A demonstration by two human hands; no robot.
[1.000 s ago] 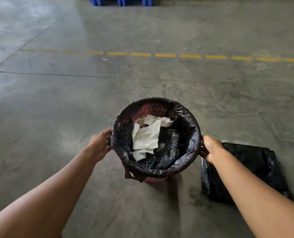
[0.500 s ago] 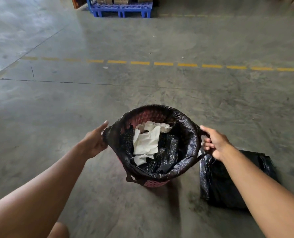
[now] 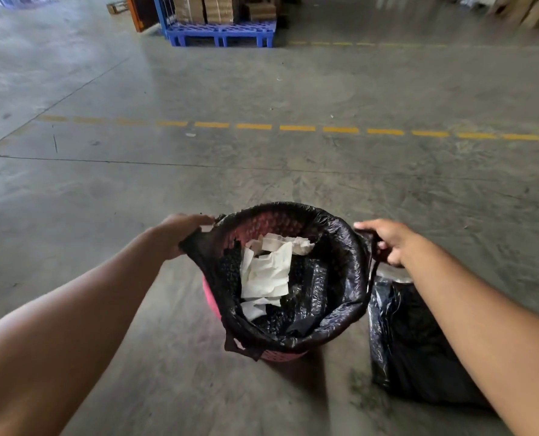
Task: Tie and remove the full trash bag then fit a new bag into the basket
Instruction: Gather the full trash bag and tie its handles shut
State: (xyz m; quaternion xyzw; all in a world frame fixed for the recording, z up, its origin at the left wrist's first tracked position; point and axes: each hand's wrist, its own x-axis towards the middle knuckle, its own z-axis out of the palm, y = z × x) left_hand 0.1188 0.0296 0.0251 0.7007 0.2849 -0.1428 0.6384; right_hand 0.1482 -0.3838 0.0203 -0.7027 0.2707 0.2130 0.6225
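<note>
A pink woven basket [image 3: 211,297] stands on the concrete floor, lined with a black trash bag [image 3: 340,278] that holds white crumpled paper [image 3: 266,272] and dark scraps. My left hand [image 3: 177,234] grips the bag's left edge, which is pulled off the rim. My right hand [image 3: 387,240] holds the bag's right handle loop, stretched outward from the rim. The bag's front and back edges still wrap the basket's rim.
A pack of black bags [image 3: 412,341] lies on the floor just right of the basket, partly under my right forearm. A dashed yellow line [image 3: 296,128] crosses the floor ahead. A blue pallet [image 3: 221,34] with cardboard boxes stands far back.
Both hands have pulled the bag's side edges off the rim and outward. The camera has tilted up, showing more of the floor and the pallet.
</note>
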